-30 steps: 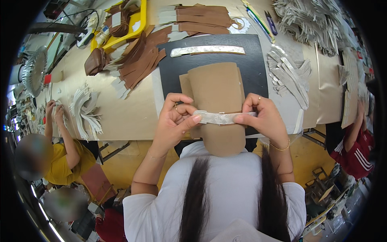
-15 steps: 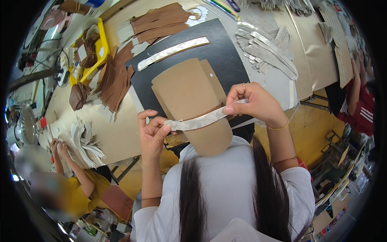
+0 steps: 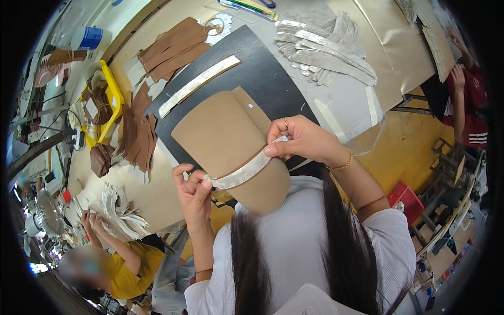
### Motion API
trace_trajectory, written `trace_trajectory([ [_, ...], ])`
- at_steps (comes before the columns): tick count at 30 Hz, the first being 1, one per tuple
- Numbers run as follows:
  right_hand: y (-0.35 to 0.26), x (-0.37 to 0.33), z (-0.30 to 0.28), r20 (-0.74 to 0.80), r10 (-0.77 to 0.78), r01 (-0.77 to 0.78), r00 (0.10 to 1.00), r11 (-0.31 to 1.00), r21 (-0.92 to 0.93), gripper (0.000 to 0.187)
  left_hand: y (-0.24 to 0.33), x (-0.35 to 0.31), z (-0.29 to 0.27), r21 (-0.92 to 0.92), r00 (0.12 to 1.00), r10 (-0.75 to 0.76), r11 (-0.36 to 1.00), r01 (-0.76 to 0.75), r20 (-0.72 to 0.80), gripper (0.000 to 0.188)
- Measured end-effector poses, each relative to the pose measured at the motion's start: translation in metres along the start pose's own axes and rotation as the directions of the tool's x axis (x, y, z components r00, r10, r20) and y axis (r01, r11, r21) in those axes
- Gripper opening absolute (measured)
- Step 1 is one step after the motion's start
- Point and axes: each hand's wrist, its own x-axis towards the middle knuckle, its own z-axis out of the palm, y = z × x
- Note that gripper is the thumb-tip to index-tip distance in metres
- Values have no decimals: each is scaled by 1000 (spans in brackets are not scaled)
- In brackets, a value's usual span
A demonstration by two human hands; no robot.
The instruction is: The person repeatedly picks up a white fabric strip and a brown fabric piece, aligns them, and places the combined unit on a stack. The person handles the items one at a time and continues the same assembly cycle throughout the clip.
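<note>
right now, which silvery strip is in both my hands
The silvery strip held across the tan panel, one end in the left fingers, the other in the right fingers. Another strip lies on the black mat; a pile lies right of it.

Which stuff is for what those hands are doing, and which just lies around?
Seemingly in use:
- pale strip, held by left hand and right hand
- tan panel under it
- black mat

Seemingly lying about:
- yellow tray
- pens
- blue-and-white tub

Bright, even light, soft shadows, fisheye-bent edges, dark vignetted corners
</note>
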Motion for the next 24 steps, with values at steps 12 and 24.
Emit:
trace_trajectory([
  [12, 14, -5, -4, -46, 3, 2, 999, 994, 109, 25, -1, 0, -1, -5, 999, -27, 1000, 27, -30, 51],
  [24, 13, -12, 8, -227, -226, 169, 947, 955, -245, 20, -1, 1, -1, 1, 999, -25, 1000, 25, -32, 52],
])
